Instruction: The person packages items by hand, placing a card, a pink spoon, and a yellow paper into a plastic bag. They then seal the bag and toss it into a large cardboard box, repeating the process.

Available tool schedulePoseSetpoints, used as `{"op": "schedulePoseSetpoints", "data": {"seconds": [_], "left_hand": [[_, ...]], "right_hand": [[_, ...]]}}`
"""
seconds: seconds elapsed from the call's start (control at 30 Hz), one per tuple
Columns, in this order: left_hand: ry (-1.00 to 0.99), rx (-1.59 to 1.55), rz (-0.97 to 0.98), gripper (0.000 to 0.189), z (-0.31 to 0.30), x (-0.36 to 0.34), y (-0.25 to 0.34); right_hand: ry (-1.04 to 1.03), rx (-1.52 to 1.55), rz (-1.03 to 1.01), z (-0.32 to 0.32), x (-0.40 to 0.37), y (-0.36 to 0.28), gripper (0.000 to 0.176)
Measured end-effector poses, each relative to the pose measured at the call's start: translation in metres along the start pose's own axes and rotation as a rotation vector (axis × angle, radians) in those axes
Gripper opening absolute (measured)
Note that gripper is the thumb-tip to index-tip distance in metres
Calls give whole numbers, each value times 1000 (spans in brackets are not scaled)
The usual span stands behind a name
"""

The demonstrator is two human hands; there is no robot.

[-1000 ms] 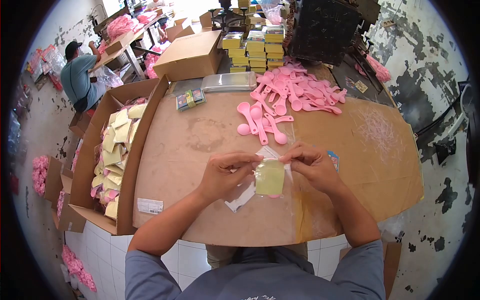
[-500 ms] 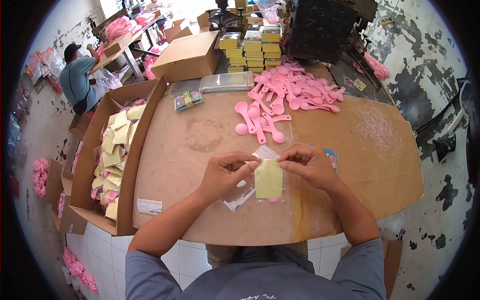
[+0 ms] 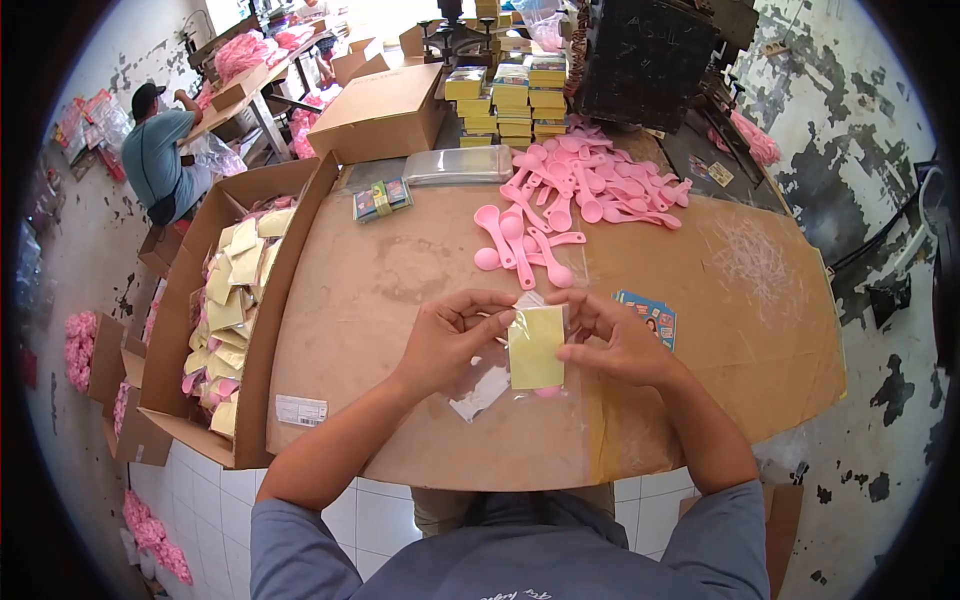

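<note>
Head: packet (image 3: pixel 536 350) between left hand (image 3: pixel 455 337), right hand (image 3: pixel 622 340) (upright)

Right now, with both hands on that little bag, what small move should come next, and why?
Probably pressing the top edge shut. The left hand and right hand both pinch the clear bag at its top, and a yellow card and a pink piece already sit inside, so sealing looks due.
</note>
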State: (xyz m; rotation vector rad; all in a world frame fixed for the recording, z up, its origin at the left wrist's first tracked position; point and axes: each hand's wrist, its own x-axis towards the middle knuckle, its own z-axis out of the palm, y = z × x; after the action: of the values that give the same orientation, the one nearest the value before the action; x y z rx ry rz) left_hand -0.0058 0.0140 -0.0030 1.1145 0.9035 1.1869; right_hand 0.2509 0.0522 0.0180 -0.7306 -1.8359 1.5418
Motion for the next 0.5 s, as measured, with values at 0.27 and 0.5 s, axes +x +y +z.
{"op": "schedulePoseSetpoints", "data": {"seconds": [0.27,0.5], "left_hand": [[-121,11,15,30,0,-1,-1],[504,21,411,34,-28,8,23]], "right_hand": [[-82,112,63,-6,0,2,25],[283,-478,-38,-48,-5,-22,30]]}}
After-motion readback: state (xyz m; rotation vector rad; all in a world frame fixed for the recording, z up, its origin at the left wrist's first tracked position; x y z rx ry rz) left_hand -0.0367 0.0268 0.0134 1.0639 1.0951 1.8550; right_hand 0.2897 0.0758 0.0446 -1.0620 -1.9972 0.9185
